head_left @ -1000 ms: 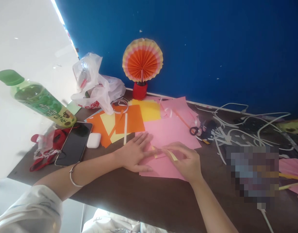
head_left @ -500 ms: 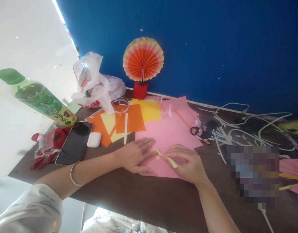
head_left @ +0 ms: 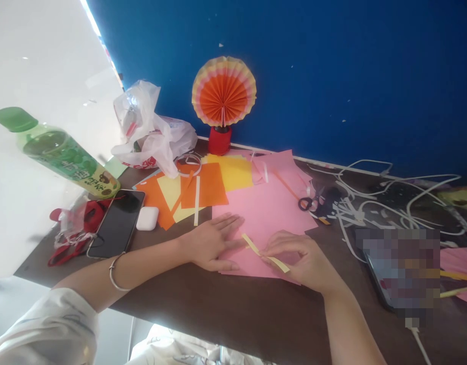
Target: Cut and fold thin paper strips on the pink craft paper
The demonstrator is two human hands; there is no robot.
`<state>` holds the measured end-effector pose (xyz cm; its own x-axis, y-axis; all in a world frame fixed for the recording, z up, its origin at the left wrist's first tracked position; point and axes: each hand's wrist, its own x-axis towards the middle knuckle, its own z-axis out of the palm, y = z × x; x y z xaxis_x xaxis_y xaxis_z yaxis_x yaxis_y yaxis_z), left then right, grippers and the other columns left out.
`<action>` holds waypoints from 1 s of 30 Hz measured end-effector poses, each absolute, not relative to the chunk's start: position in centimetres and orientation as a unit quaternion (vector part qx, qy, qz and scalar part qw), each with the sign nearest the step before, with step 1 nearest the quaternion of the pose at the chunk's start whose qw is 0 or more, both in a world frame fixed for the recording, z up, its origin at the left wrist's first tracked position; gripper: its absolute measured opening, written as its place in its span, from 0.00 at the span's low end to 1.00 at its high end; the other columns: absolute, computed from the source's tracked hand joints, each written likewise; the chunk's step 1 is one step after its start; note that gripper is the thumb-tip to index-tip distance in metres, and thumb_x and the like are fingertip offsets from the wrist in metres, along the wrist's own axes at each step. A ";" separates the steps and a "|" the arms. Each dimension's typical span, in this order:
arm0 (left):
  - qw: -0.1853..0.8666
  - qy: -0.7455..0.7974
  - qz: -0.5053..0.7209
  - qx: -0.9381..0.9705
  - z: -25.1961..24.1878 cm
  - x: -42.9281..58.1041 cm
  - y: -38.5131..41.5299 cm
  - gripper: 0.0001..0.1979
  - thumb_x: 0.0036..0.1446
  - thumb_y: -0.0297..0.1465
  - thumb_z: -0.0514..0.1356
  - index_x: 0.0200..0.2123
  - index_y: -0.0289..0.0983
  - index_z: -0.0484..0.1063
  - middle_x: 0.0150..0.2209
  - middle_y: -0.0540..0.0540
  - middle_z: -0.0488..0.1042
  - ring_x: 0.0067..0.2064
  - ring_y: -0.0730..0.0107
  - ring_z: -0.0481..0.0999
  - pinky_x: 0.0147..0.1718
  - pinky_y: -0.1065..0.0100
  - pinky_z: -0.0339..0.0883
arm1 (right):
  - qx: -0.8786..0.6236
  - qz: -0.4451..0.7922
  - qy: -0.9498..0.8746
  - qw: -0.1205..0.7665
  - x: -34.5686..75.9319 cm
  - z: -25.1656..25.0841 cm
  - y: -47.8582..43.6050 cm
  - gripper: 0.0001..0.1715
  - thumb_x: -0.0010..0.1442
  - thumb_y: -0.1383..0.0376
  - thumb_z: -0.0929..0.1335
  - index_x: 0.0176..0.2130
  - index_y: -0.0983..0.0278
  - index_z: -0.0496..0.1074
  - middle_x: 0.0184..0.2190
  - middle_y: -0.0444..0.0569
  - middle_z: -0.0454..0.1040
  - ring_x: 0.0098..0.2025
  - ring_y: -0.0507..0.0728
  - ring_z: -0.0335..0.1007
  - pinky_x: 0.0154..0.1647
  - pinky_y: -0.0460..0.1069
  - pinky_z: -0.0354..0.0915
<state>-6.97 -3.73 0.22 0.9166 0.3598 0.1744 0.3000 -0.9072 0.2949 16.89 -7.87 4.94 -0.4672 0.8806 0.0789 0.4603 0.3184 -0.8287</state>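
Note:
My left hand (head_left: 212, 241) lies flat with fingers spread on the near left part of a pink paper sheet (head_left: 269, 210), pressing it to the brown table (head_left: 237, 314). My right hand (head_left: 304, 258) rests on the sheet's near right part and pinches a thin yellow paper strip (head_left: 264, 252). The strip runs diagonally from near my left fingertips toward my right thumb, and a white backing seems to cling to it.
Orange and yellow sheets (head_left: 203, 187) lie left of the pink one. Behind stand a paper fan on a red base (head_left: 223, 99), a plastic bag (head_left: 150, 132) and scissors (head_left: 313, 203). A green bottle (head_left: 54, 152), phone (head_left: 117, 223), white earbud case (head_left: 147, 219) sit left; white cables (head_left: 385, 195) right.
My right hand has slid right and toward me along the pink sheet, drawing the yellow strip out longer. My left hand has stayed flat in place.

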 end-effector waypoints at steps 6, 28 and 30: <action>0.132 0.171 0.111 0.970 0.3 -7.0 -3.7 0.31 0.56 0.49 0.47 0.57 0.37 0.58 0.64 0.33 0.44 0.64 0.46 0.45 0.59 0.49 0.42 | -0.435 0.425 -0.744 0.275 17.3 5.3 -8.0 0.04 0.48 0.63 0.72 0.28 0.60 0.77 0.25 0.50 0.76 0.30 0.55 0.71 0.33 0.49 0.68; 0.135 0.202 0.109 0.964 0.5 -7.0 -3.8 0.30 0.56 0.50 0.47 0.60 0.49 0.52 0.65 0.41 0.36 0.64 0.40 0.38 0.57 0.42 0.39 | -0.552 0.330 -0.672 0.367 12.0 4.2 -3.7 0.11 0.51 0.59 0.68 0.33 0.64 0.70 0.35 0.51 0.74 0.35 0.56 0.72 0.39 0.52 0.71; 0.138 0.203 0.107 0.963 0.4 -7.0 -3.8 0.30 0.56 0.51 0.47 0.60 0.49 0.52 0.65 0.41 0.36 0.64 0.39 0.38 0.56 0.41 0.39 | -0.554 0.326 -0.679 0.355 11.7 4.0 -3.1 0.09 0.52 0.60 0.68 0.32 0.64 0.70 0.35 0.51 0.74 0.35 0.56 0.72 0.37 0.52 0.71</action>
<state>-7.00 -3.83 0.43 0.8945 0.4213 0.1493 0.3624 -0.8792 0.3093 11.67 -3.12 4.04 -0.1343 0.9837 0.1200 0.5208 0.1731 -0.8359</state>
